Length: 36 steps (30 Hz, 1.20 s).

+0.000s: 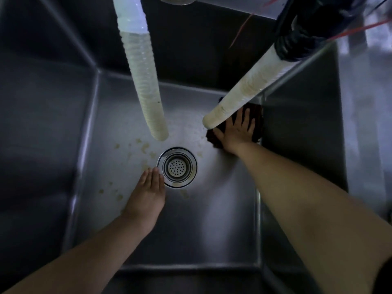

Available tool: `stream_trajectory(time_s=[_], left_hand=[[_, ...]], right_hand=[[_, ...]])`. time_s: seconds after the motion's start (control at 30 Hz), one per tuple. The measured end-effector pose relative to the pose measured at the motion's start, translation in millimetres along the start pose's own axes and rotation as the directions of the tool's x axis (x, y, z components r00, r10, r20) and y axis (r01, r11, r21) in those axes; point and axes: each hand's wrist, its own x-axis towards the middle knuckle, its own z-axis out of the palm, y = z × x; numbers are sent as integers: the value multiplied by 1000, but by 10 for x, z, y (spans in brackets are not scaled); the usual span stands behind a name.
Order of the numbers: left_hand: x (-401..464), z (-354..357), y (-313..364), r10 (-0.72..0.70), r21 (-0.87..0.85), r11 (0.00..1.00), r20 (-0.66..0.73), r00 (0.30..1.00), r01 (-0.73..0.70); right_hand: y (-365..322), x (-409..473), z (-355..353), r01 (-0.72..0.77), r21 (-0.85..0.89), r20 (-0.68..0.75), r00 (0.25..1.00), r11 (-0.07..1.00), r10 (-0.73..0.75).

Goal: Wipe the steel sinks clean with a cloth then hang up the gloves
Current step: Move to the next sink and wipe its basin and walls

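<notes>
I look down into a deep steel sink (222,219) with a round strainer drain (177,167) in its floor. My right hand (237,129) presses flat, fingers spread, on a dark reddish cloth (257,122) at the far right corner of the sink floor. My left hand (147,194) rests flat on the floor just left of the drain, fingers together, holding nothing. Brownish food specks (144,146) and wet droplets lie around the drain. No gloves are in view.
Two pale ribbed hoses hang into the sink: one (144,81) straight down at the centre, the other (244,96) slanting in from the upper right, its end just above my right hand. Dark fittings (301,39) sit at the upper right. The sink's steel walls (42,124) rise on all sides.
</notes>
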Motion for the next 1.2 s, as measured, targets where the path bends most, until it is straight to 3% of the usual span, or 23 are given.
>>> stream_trajectory(time_s=[0.23, 0.47, 0.7, 0.87, 1.03, 1.2], left_hand=[[0, 19, -12, 15, 6, 1000, 9, 1000, -15], [-35, -22, 26, -25, -1, 1000, 8, 1000, 25], [-69, -62, 18, -58, -53, 997, 26, 998, 60], [-32, 6, -32, -29, -73, 997, 31, 999, 31], [-2, 39, -53, -6, -76, 997, 40, 999, 9], [15, 50, -53, 4, -57, 998, 35, 999, -2]], right_hand=[[-89, 265, -110, -12, 8, -69, 998, 1000, 13], [-317, -505, 430, 246, -68, -119, 960, 967, -253], [9, -792, 591, 501, -218, 9, 859, 837, -512], [34, -289, 239, 307, -168, -92, 941, 937, -325], [-366, 92, 46, 161, -45, -174, 971, 986, -167], [-829, 189, 75, 256, 8, -214, 945, 967, -249]])
